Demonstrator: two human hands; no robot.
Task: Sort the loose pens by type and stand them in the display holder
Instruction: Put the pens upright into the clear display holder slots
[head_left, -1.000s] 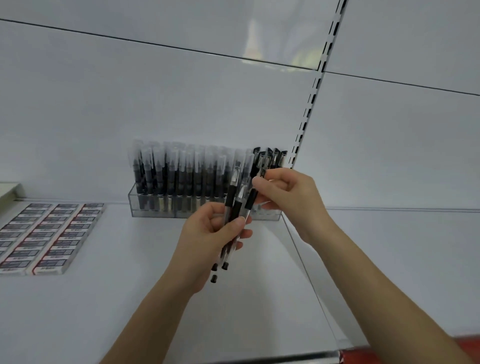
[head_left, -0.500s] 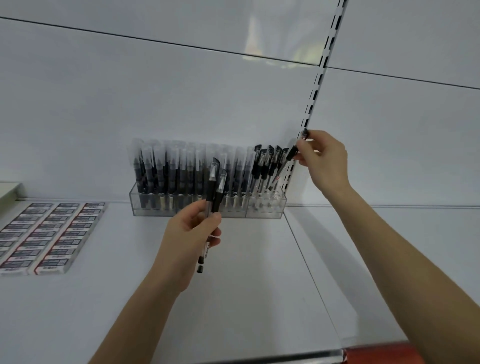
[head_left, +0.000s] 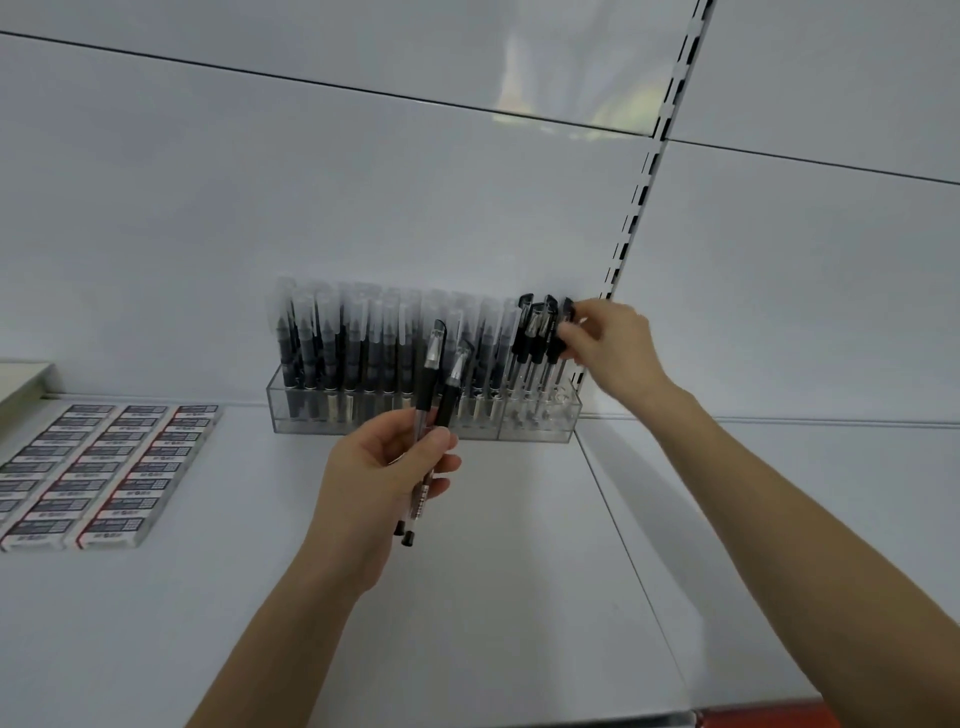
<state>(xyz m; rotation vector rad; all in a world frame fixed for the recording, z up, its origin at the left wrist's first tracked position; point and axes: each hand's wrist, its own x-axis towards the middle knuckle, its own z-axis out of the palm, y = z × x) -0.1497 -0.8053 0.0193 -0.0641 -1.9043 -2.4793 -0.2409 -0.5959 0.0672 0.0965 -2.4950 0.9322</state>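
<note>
Right hand (head_left: 610, 345) lower, pen (head_left: 568, 310) at holder (head_left: 540, 432)

just one cam here, wide-angle, worn on the person's head. it looks forward and a bit down across the white shelf (head_left: 493, 623) at the back wall (head_left: 363, 208), from close in. the display holder (head_left: 384, 423) sits mid-frame. both forearms enter from the bottom edge: left hand (head_left: 384, 483) with two pens (head_left: 434, 384) near centre, right hand (head_left: 613, 348) on a pen (head_left: 567, 314) at the holder's right end.
</note>
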